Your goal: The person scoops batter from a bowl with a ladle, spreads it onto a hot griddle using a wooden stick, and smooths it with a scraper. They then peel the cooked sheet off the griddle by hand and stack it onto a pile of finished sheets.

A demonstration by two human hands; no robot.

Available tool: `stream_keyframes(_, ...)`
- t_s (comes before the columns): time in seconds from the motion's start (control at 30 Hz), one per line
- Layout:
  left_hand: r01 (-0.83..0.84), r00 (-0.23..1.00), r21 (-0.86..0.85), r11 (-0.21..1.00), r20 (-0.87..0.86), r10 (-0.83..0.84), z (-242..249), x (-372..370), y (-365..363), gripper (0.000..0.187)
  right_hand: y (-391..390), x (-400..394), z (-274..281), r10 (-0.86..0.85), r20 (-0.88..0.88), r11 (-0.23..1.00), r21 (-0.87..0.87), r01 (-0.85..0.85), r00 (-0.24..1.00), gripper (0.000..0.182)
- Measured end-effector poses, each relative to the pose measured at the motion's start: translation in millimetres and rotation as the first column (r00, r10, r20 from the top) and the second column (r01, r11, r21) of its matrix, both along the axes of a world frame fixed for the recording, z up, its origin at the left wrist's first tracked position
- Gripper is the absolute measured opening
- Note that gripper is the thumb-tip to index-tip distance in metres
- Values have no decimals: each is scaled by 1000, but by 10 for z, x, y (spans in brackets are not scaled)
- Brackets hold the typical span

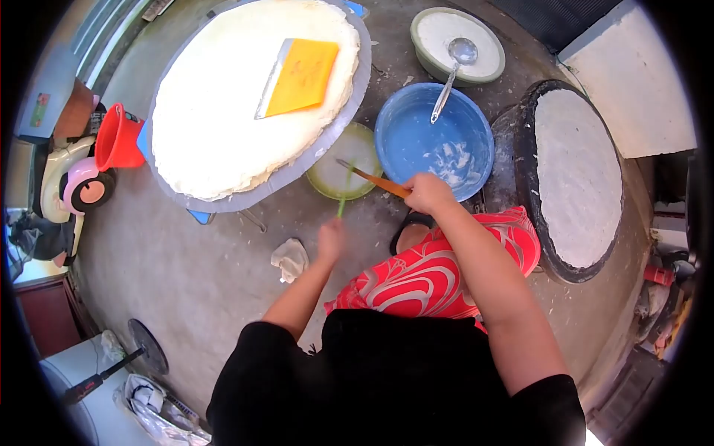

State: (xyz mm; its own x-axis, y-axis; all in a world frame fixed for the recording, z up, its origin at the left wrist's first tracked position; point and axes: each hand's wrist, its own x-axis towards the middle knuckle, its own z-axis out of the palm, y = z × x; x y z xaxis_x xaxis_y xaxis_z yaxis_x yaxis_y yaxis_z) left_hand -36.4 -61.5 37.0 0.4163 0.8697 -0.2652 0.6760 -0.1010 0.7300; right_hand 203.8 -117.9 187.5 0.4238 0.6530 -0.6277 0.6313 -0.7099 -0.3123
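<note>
My right hand [430,195] grips an orange scraper [385,183], seen nearly edge-on, its grey tip over a green basin [323,178] holding pale liquid. My blurred left hand [331,242] is closed round a thin green stick-like tool [342,206], whose upper end overlaps the basin and comes close to the scraper's tip. Just beyond my right hand stands a blue basin [394,141] with white batter smears inside. A wide orange scraper with a metal edge [303,76] rests on a thick stack of white flatbread sheets [223,104] at the upper left.
A round griddle [526,141] covered with a white batter layer [580,178] stands at right. Behind the blue basin is a bowl of white batter [422,37] with a metal ladle [462,52]. A crumpled cloth [290,259] lies on the floor; a red bucket [119,137] stands left.
</note>
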Motion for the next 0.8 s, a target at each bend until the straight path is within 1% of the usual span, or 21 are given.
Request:
stream_keyframes(0.03,-50,993,-13,999,-109,48,-89,61,104,24,-5,21,26,-44,-60,999,-34,42,997,31)
stream_keyframes(0.1,-66,989,6,998,-130,66,-241,161,272,24,-28,11,48,-48,-44,999,-12,48,998,32)
stream_keyframes(0.17,-88,984,29,996,-153,91,-280,209,416,24,-68,-10,28,-46,-31,999,12,46,998,33)
stream_keyframes(0.23,-155,967,11,988,-202,153,-228,234,546,23,-103,-14,-24,119,96,989,81,-127,988,36)
stream_keyframes(0.27,-156,967,14,988,-199,156,-193,222,552,23,-109,-22,-50,120,98,988,84,-129,988,36)
stream_keyframes(0.33,-52,992,73,996,-109,60,-3,160,477,24,-136,-69,-77,262,186,964,6,-268,947,34)
stream_keyframes(0.37,-49,992,75,996,-110,57,98,119,372,24,-154,-100,-99,259,185,964,8,-265,948,34)
stream_keyframes(0.43,14,1000,26,1000,6,-14,286,108,139,26,-170,-149,-142,260,339,946,100,-309,904,32)
stream_keyframes(0.47,14,1000,27,1000,2,-14,237,123,127,26,-175,-153,-171,259,335,946,103,-309,906,32)
stream_keyframes(0.53,-32,997,-10,999,-72,31,13,149,164,26,-192,-158,-195,284,397,934,92,-345,873,30)
stream_keyframes(0.57,-30,997,-8,1000,-71,29,-107,168,232,26,-197,-164,-191,281,397,935,93,-343,874,30)
stream_keyframes(0.6,-84,989,6,996,-119,84,-254,186,325,25,-203,-169,-155,279,389,939,83,-335,878,30)
stream_keyframes(0.63,-137,977,23,990,-164,139,-286,214,405,23,-209,-167,-116,277,383,942,72,-328,881,30)
stream_keyframes(0.67,-135,978,21,991,-160,136,-313,225,470,23,-205,-156,-77,275,387,943,70,-326,880,30)
stream_keyframes(0.73,-106,967,35,994,-227,111,-214,268,535,24,-196,-119,-26,159,148,986,29,-165,976,30)
stream_keyframes(0.77,-105,968,36,994,-227,110,-163,264,482,24,-202,-104,-57,159,149,986,29,-165,976,30)
stream_keyframes(0.8,-131,980,-3,991,-150,129,10,260,368,24,-207,-91,-118,123,84,991,42,-127,989,31)
